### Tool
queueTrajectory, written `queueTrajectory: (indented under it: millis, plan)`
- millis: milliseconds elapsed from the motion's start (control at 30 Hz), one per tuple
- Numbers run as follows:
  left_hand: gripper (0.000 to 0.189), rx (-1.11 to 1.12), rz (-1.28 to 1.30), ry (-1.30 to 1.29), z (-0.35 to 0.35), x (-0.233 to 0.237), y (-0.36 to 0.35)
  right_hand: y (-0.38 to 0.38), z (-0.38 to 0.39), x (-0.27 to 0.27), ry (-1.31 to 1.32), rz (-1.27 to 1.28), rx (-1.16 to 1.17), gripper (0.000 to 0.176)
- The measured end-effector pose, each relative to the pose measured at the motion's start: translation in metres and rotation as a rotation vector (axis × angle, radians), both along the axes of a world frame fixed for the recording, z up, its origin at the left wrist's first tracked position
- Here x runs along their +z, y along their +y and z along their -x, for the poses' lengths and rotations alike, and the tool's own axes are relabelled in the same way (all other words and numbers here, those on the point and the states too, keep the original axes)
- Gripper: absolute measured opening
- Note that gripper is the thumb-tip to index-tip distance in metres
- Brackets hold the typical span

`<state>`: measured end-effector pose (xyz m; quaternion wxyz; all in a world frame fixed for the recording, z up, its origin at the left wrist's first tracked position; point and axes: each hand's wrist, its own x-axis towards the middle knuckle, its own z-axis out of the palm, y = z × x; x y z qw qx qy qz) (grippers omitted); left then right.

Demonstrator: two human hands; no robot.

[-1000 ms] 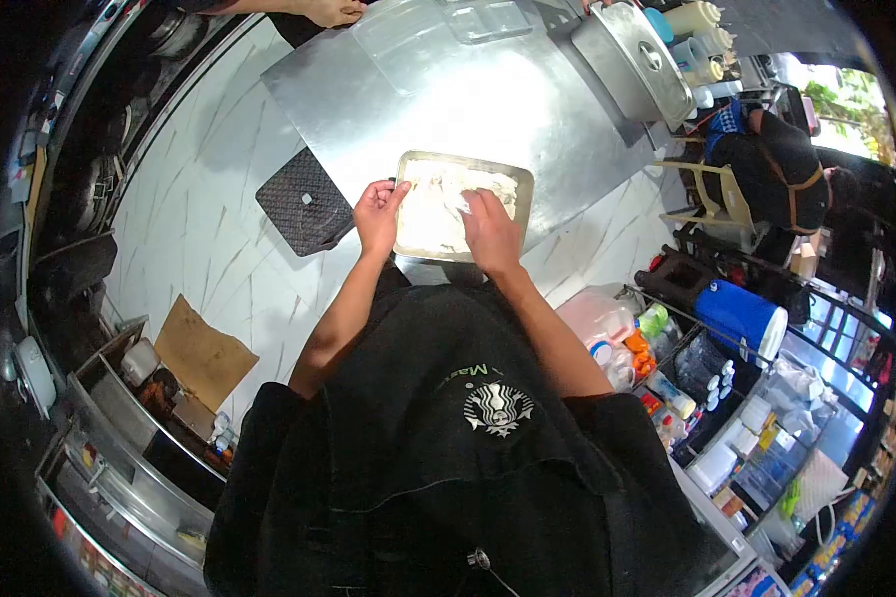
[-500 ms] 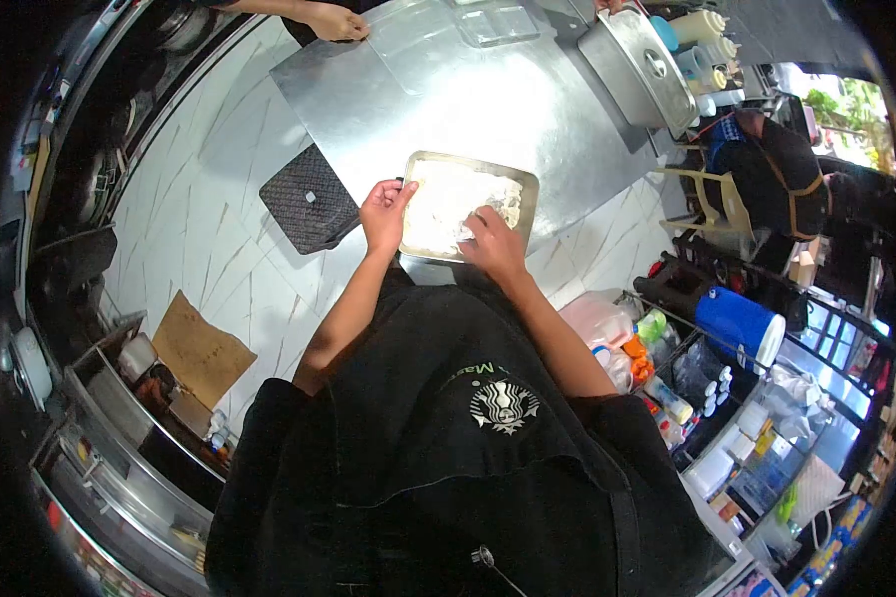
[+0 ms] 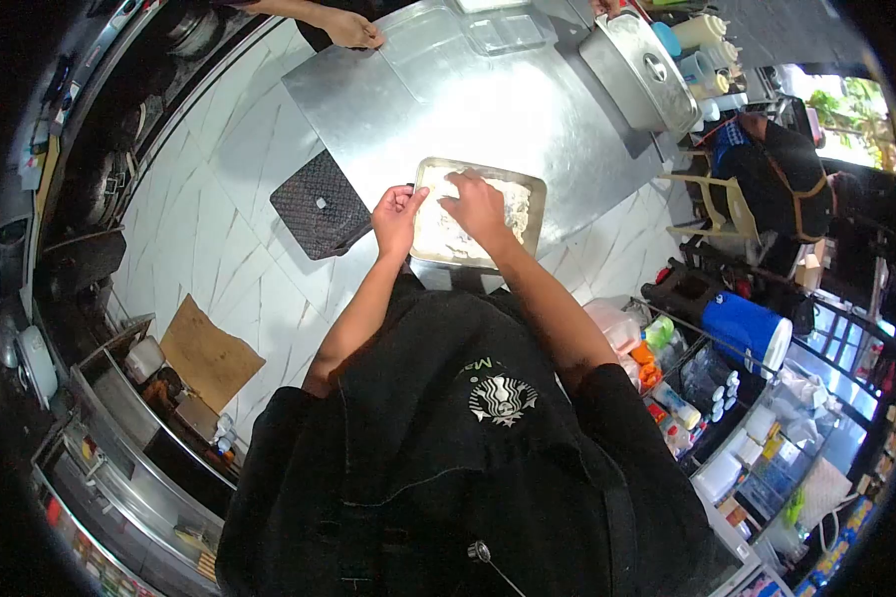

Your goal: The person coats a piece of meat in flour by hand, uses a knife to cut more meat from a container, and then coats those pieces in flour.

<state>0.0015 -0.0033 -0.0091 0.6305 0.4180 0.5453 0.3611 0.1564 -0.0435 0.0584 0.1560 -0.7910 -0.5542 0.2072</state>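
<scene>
A shallow rectangular metal pan [image 3: 539, 207] sits at the near edge of the steel table. White, flour-like material with pale lumps [image 3: 517, 202] covers its bottom. At the pan's left rim is my left hand [image 3: 396, 221], fingers curled and thumb against the edge. My right hand [image 3: 479, 209] is over the pan's upper middle, fingers bent down and drawn together at the white material. Whatever those fingertips hold is hidden by the hand.
Across the steel table [image 3: 358, 85], another person's hand [image 3: 353, 30] rests at the far left edge. A lidded steel container [image 3: 642, 75] and squeeze bottles [image 3: 702, 32] stand at right. A black stool [image 3: 321, 204] is on the floor at left; a crowded shelf [image 3: 667, 348] lies right.
My right hand has moved from the pan's lower middle to its upper middle. My left hand stays at the left rim. The whole view has shifted slightly.
</scene>
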Motion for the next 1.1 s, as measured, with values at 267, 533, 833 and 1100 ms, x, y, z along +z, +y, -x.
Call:
queueTrajectory:
  millis: [267, 533, 833, 1100]
  plan:
    - [0.026, -0.018, -0.018, 0.063, 0.001, 0.004, 0.000, -0.059, -0.022, 0.016, 0.123, -0.181, 0.236, 0.019]
    - [0.026, -0.038, -0.018, 0.078, 0.000, 0.001, -0.001, -0.088, -0.024, 0.008, -0.020, -0.115, 0.241, 0.031]
    - [0.023, -0.040, 0.010, 0.020, 0.001, 0.001, -0.001, -0.071, -0.031, 0.017, 0.068, 0.039, 0.049, 0.039]
    - [0.025, -0.010, -0.023, -0.003, -0.001, 0.004, 0.000, -0.073, -0.058, 0.019, 0.185, 0.175, 0.020, 0.049]
